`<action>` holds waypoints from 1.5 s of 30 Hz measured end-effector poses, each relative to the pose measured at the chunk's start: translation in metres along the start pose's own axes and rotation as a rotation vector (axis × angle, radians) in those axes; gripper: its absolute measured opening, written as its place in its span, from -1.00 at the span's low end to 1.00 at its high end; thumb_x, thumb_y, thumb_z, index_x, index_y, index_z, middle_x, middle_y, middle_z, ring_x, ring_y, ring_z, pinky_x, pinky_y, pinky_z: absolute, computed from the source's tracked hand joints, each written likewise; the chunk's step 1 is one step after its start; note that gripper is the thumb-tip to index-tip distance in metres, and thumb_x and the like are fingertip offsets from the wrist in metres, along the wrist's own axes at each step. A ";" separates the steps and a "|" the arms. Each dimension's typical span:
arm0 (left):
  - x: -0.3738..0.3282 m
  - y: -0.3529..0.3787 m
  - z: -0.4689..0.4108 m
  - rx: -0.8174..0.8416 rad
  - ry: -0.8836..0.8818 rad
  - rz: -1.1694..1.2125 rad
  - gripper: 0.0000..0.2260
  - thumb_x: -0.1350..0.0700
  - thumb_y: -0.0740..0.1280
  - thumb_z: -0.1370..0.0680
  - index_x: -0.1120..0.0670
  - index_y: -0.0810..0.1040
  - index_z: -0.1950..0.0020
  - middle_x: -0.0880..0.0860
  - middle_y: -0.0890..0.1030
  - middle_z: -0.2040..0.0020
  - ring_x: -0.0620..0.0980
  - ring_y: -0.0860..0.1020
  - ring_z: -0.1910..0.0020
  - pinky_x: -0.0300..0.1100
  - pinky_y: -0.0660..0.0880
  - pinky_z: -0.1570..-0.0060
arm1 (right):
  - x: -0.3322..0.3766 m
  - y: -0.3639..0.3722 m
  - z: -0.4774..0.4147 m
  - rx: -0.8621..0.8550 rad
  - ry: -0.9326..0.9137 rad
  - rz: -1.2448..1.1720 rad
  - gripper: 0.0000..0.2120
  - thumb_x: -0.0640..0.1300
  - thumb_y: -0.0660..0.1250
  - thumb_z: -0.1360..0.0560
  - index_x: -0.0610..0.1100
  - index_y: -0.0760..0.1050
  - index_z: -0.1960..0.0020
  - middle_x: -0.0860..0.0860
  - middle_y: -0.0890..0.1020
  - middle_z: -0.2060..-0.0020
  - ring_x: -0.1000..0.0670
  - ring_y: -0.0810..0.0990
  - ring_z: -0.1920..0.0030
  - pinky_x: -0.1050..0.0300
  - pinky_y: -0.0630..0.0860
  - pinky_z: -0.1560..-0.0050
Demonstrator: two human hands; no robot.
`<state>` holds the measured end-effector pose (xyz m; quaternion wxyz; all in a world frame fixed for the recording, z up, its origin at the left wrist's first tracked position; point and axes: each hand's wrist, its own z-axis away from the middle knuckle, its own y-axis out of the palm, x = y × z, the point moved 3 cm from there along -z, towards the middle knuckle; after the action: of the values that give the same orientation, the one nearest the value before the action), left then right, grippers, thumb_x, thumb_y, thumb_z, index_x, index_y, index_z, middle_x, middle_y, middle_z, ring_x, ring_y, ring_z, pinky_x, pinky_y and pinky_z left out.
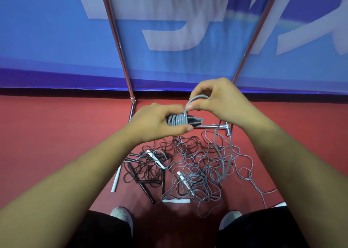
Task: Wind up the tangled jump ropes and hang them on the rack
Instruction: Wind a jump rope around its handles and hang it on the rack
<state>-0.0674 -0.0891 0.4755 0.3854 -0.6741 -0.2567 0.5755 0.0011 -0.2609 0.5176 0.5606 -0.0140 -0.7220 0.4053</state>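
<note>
My left hand (156, 121) grips a pair of dark handles with grey rope coiled round them (178, 119). My right hand (220, 99) pinches a loop of the same grey rope (195, 98) just above the coil. The rest of that rope hangs down to the floor. A tangle of grey ropes (203, 168) and black ropes (148, 166) lies on the red floor between my feet and the rack. White handles (115, 180) and black handles (145, 188) lie among them. The metal rack's uprights (116, 38) rise in front of me.
The rack's base bar (212, 126) lies on the floor just beyond the coil. A blue banner (56, 40) with white lettering stands behind the rack. My two shoes (122, 215) sit at the near edge of the rope pile.
</note>
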 end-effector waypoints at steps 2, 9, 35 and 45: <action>-0.003 0.000 0.000 0.008 0.028 0.353 -0.81 -0.26 0.38 -0.44 -0.24 0.59 0.02 -0.12 0.54 0.28 -0.12 0.47 0.37 -0.15 0.43 0.34 | -0.003 -0.002 -0.001 -0.019 0.001 -0.070 -0.88 -0.13 0.57 -0.38 -0.15 0.67 0.17 0.10 0.64 0.42 0.20 0.48 0.40 0.28 0.41 0.30; -0.006 -0.001 -0.002 -0.072 -0.003 0.814 -0.87 -0.11 0.36 -0.48 -0.08 0.60 0.10 0.11 0.53 0.36 0.07 0.43 0.52 -0.15 0.42 0.45 | -0.011 0.001 0.001 0.095 0.088 -0.097 -0.83 -0.16 0.35 -0.59 0.01 0.65 0.13 -0.03 0.57 0.39 0.05 0.44 0.46 0.22 0.38 0.39; 0.025 -0.008 -0.010 -0.302 -0.339 0.755 -0.82 0.05 0.44 -0.56 0.03 0.59 -0.14 -0.05 0.58 0.27 -0.05 0.58 0.32 -0.15 0.53 0.38 | 0.006 0.007 0.005 0.172 -0.069 0.361 -0.81 -0.02 0.34 -0.58 -0.08 0.63 0.14 0.03 0.51 0.42 0.06 0.38 0.38 0.07 0.36 0.26; 0.007 -0.007 -0.006 -0.061 -0.158 -0.292 -0.59 -0.35 0.34 -0.47 -0.26 0.47 -0.26 -0.10 0.66 -0.02 0.06 0.60 -0.03 -0.10 0.48 0.12 | 0.007 0.019 0.007 0.186 -0.169 0.391 -0.79 -0.09 0.35 -0.55 -0.16 0.62 0.22 -0.05 0.56 0.38 -0.05 0.48 0.32 -0.01 0.41 0.26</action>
<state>-0.0592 -0.0810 0.4771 0.4228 -0.5936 -0.3989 0.5566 -0.0151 -0.2485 0.5114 0.4079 -0.0679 -0.7095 0.5705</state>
